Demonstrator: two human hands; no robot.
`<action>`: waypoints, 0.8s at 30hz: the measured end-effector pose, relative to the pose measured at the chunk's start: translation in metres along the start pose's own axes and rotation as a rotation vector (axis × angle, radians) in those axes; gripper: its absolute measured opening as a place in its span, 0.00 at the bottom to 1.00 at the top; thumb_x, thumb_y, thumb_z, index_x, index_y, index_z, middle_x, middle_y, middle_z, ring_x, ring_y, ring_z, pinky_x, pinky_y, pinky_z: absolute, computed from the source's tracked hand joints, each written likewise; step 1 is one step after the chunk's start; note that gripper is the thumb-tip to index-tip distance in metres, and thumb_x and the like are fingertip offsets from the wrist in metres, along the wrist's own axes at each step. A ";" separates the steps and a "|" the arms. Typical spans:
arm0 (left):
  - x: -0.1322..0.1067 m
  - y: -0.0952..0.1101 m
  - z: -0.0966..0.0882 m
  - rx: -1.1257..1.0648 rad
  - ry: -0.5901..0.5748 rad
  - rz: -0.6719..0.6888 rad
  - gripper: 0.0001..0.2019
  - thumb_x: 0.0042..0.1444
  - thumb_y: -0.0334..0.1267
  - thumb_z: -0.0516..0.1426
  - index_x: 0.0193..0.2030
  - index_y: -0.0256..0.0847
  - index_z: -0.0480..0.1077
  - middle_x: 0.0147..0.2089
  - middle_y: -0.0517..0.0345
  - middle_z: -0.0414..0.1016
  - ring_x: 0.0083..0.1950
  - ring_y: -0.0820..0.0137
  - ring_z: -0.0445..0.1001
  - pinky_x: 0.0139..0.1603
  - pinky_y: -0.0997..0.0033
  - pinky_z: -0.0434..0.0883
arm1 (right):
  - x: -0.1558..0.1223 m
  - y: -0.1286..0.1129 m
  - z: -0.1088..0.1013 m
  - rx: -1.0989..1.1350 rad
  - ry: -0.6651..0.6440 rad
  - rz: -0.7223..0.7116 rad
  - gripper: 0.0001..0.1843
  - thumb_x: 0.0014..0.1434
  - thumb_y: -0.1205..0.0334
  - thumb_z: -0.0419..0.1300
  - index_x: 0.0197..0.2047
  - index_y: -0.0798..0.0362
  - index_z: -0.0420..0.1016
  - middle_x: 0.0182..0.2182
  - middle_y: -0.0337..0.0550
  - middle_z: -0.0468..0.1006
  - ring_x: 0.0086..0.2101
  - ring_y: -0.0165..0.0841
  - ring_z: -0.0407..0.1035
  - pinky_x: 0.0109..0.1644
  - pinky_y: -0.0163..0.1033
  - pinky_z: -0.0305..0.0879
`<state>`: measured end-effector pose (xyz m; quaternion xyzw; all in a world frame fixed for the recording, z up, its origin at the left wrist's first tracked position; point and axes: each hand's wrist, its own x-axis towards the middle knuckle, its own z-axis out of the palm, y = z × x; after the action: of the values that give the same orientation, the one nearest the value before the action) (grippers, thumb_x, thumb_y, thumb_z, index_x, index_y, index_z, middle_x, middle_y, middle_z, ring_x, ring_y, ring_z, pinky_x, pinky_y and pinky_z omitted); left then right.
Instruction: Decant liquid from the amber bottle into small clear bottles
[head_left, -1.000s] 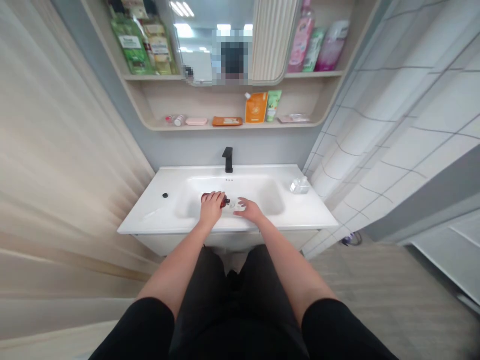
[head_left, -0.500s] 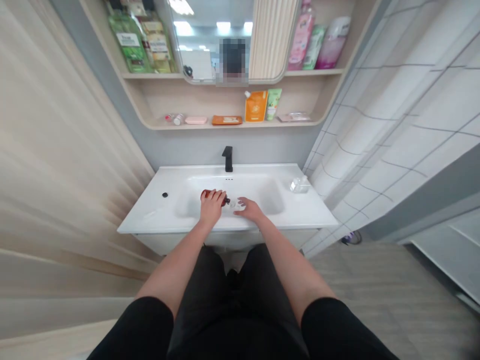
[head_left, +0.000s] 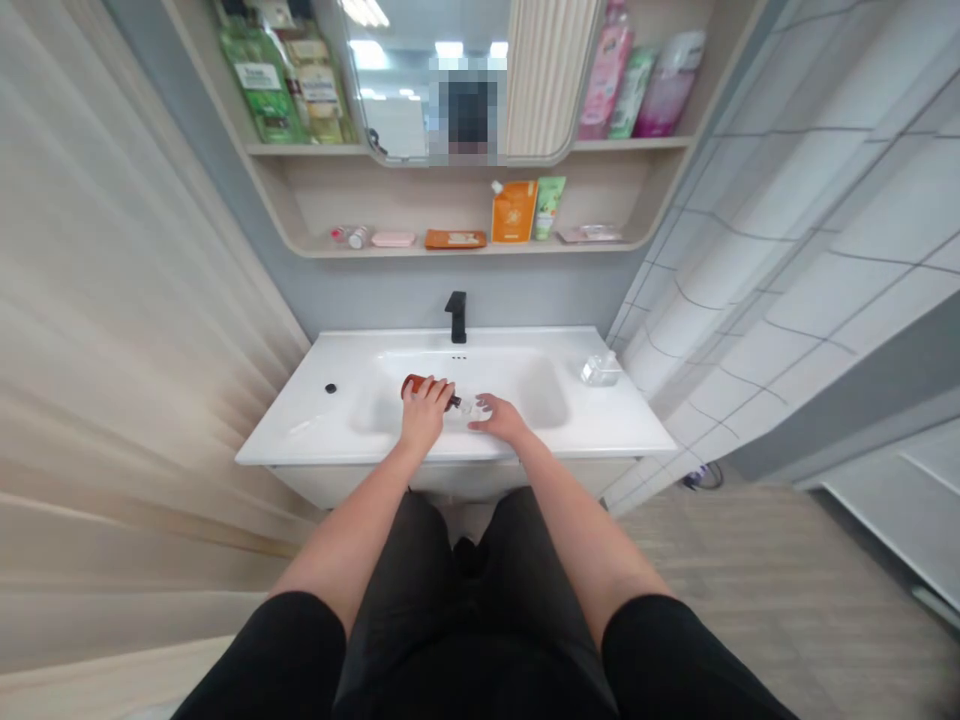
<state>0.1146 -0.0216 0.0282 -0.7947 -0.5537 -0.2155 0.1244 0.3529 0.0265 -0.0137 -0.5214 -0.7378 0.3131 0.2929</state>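
Observation:
Over the white sink point(head_left: 540, 390), my left hand point(head_left: 426, 408) is closed around a reddish-brown bottle point(head_left: 412, 384). The bottle lies tilted on its side, its dark neck pointing right and slightly down. At that neck is a small clear container point(head_left: 466, 407), with my right hand point(head_left: 498, 417) curled round its right side. The container's exact kind is too small to make out, and I cannot tell how much liquid it holds. My fingers cover the middle of the bottle.
A black faucet point(head_left: 457, 316) rises behind the basin. On the right counter stands a clear bottle with a pump-like top point(head_left: 600, 370); a small black round piece point(head_left: 331, 388) is on the left. Above, a shelf point(head_left: 465, 252) carries an orange pouch point(head_left: 514, 212) and a green tube point(head_left: 550, 207).
The bottle's base sits slightly higher, so it tilts a little more toward the clear container. Both hands stay in nearly the same place.

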 end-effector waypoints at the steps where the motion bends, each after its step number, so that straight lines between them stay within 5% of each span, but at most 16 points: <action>1: 0.000 0.000 0.000 0.003 0.001 0.002 0.29 0.73 0.31 0.46 0.77 0.48 0.68 0.77 0.44 0.70 0.81 0.49 0.61 0.81 0.30 0.49 | 0.000 0.000 0.000 -0.002 -0.001 0.001 0.44 0.49 0.55 0.84 0.67 0.47 0.76 0.55 0.48 0.86 0.51 0.45 0.82 0.60 0.49 0.76; 24: 0.000 0.001 -0.001 0.003 -0.003 0.002 0.31 0.71 0.29 0.47 0.78 0.50 0.68 0.78 0.45 0.70 0.81 0.48 0.62 0.81 0.28 0.49 | -0.001 -0.001 -0.001 -0.002 0.003 -0.008 0.42 0.48 0.55 0.83 0.65 0.45 0.77 0.56 0.46 0.86 0.52 0.45 0.83 0.60 0.48 0.78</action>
<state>0.1151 -0.0220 0.0289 -0.7954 -0.5532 -0.2135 0.1250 0.3529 0.0255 -0.0123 -0.5190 -0.7399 0.3105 0.2948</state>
